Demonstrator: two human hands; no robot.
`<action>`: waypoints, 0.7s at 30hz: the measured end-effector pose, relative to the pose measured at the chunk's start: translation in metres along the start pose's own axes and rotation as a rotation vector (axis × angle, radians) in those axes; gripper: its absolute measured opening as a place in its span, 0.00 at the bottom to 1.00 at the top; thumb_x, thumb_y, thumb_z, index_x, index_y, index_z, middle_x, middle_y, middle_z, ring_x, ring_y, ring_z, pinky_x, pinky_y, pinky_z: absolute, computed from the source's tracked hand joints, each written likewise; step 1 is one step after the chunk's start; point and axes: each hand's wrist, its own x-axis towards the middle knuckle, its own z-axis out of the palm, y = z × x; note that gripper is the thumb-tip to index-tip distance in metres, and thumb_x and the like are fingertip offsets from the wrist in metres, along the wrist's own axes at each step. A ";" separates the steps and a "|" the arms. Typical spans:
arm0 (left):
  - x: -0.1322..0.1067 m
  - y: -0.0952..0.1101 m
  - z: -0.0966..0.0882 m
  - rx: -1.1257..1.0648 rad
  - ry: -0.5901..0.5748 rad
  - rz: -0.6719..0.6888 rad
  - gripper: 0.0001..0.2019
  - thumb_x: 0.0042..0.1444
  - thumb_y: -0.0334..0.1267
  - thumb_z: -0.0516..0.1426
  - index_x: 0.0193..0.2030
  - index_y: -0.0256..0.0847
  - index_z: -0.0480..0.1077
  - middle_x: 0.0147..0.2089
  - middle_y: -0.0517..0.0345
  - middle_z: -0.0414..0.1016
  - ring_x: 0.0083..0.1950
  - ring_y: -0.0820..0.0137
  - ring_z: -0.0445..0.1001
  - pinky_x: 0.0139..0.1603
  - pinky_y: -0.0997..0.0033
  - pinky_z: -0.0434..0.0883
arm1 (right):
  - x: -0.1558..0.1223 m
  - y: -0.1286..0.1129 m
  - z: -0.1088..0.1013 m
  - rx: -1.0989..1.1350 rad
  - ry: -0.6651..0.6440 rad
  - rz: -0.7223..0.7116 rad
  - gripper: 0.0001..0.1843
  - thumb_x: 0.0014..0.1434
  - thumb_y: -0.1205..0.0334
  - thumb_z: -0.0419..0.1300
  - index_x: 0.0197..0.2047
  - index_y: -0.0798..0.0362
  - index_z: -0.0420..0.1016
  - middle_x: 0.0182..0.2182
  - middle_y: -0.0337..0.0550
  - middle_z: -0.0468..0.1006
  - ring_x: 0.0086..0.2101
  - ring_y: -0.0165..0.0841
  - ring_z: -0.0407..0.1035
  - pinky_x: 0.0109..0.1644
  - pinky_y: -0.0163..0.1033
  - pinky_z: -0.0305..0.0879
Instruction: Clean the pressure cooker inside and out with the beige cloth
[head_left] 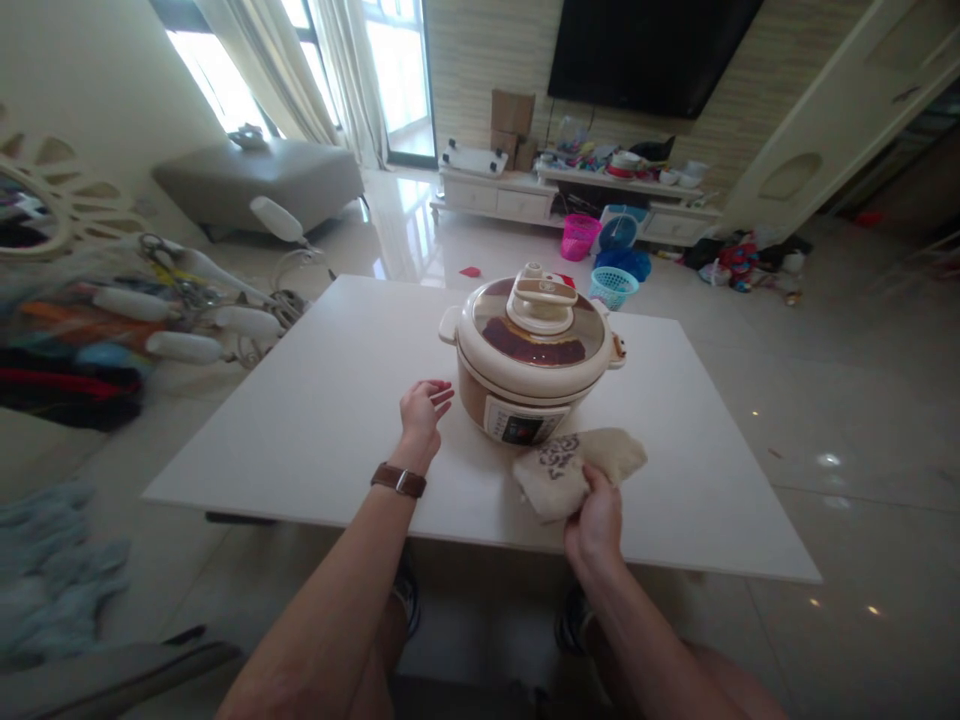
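A cream and brown electric pressure cooker (472,390) stands upright on a white table (315,390), its lid on, with a control panel facing me. Through the lid's clear window something dark red shows. My left hand (424,415), with a brown watch strap on the wrist, is just left of the cooker, fingers apart and holding nothing; whether a fingertip touches the cooker's side I cannot tell. In front of the cooker's right side, my right hand (596,515) grips a beige cloth (551,480) with a dark swirl pattern. The cloth hangs close to the control panel.
Beyond the table are a pink basket (580,238), a light blue basket (613,285) and a white TV cabinet (495,198) with cluttered items. A lamp with several white shades (247,322) stands at left, near a grey bench (262,180). The table's front edge is close to me.
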 end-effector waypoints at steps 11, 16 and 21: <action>-0.014 -0.013 0.014 0.023 -0.036 0.000 0.07 0.44 0.33 0.55 0.32 0.41 0.71 0.47 0.50 0.80 0.46 0.64 0.79 0.45 0.64 0.71 | 0.022 -0.027 0.051 -0.347 -0.197 -0.696 0.26 0.61 0.54 0.61 0.62 0.52 0.73 0.57 0.49 0.80 0.59 0.39 0.71 0.68 0.47 0.61; -0.016 -0.014 0.017 0.019 -0.054 -0.009 0.07 0.45 0.32 0.55 0.34 0.41 0.70 0.47 0.50 0.80 0.47 0.64 0.80 0.46 0.63 0.71 | 0.035 -0.051 0.069 -0.418 -0.123 -0.875 0.25 0.64 0.58 0.57 0.63 0.54 0.74 0.55 0.51 0.81 0.57 0.42 0.73 0.66 0.51 0.64; -0.014 -0.012 0.016 0.016 -0.065 -0.027 0.08 0.44 0.32 0.55 0.34 0.40 0.71 0.45 0.51 0.80 0.45 0.65 0.79 0.44 0.65 0.71 | 0.019 -0.068 0.080 -0.842 -0.425 -1.328 0.27 0.58 0.64 0.57 0.61 0.46 0.78 0.65 0.44 0.75 0.71 0.49 0.56 0.75 0.63 0.48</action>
